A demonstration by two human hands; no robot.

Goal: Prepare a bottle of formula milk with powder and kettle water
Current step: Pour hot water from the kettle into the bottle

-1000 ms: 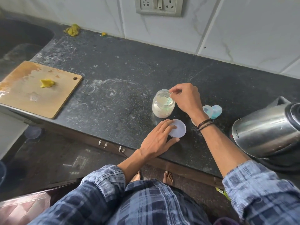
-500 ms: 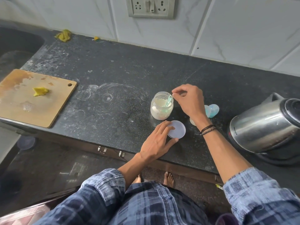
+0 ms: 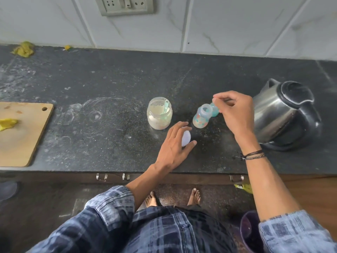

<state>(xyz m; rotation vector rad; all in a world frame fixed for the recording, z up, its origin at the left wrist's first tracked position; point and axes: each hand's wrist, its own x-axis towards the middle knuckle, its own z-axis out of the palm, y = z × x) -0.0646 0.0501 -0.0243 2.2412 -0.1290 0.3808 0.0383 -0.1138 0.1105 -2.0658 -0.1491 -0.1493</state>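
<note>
While the open bottle [image 3: 201, 116] stands on the surface [image 3: 109, 79] between powder jar [image 3: 159, 114] and kettle [image 3: 284, 114], powder dosing looks in hand: left hand [image 3: 174, 145] spread over the lid [image 3: 187, 138], right hand [image 3: 235, 112] with fingertips pressed together above the bottle, on what I cannot tell; the next move calls for the scoop [image 3: 166, 106] resting in the jar.

A dark speckled worktop [image 3: 109, 79] ran beneath a pale tiled wall [image 3: 237, 24], where a socket plate [image 3: 126, 5] was set. A wooden cutting board [image 3: 21, 139] lay at the left front edge with a yellow scrap [image 3: 7, 123] on it. A crumpled yellow lump [image 3: 23, 49] and a smaller yellow bit [image 3: 67, 47] sat at the back by the wall. Whitish ring marks [image 3: 94, 114] smeared the surface beside the board. Metal handles [image 3: 113, 177] showed under the front edge, and a dark purple bucket [image 3: 249, 232] stood on the floor at the lower right.
</note>
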